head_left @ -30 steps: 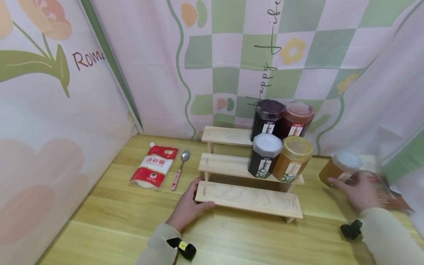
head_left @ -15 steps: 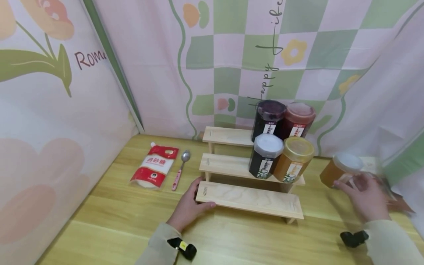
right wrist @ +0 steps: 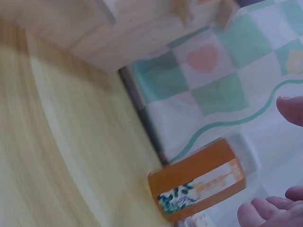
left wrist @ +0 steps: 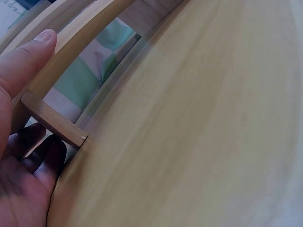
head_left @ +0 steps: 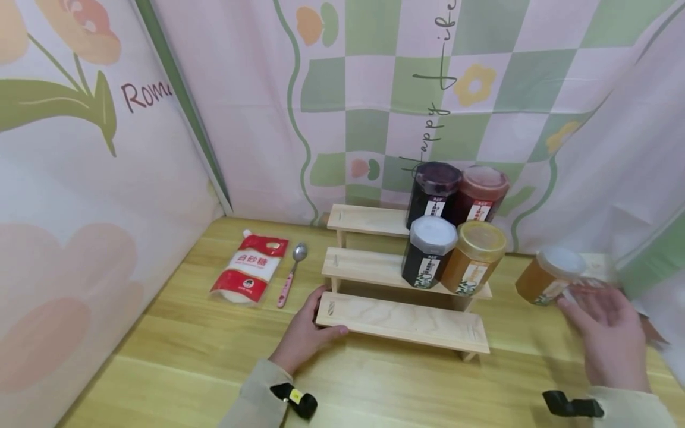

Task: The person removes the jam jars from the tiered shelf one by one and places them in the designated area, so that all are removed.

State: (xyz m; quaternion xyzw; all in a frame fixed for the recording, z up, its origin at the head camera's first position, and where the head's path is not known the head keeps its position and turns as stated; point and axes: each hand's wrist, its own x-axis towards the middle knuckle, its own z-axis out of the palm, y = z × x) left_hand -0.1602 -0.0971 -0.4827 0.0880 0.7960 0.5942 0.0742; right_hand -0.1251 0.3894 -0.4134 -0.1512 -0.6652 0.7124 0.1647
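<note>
A three-tier wooden display rack (head_left: 374,315) stands on the table. My left hand (head_left: 305,339) grips the left end of its lowest step, the thumb (left wrist: 33,59) on the board and the fingers around the leg in the left wrist view. To the right stands an amber jar (head_left: 537,280) with a white lid and a floral label, upright on the table. Beside it, my right hand (head_left: 615,339) is held with thumb and fingers spread and nothing between them. In the right wrist view the fingers (right wrist: 270,210) are apart from the jar.
Two dark jars, a red-lidded jar (head_left: 483,184) and a yellow-lidded jar (head_left: 476,255) stand on the upper two steps. A red and white sugar bag (head_left: 248,267) and a spoon (head_left: 291,273) lie left of the rack. A clear packet with brown contents (head_left: 653,330) lies far right.
My right hand has let go of the amber jar and drawn back to the right and toward me, its fingers spreading. The jar stays on the table. My left hand has not moved.
</note>
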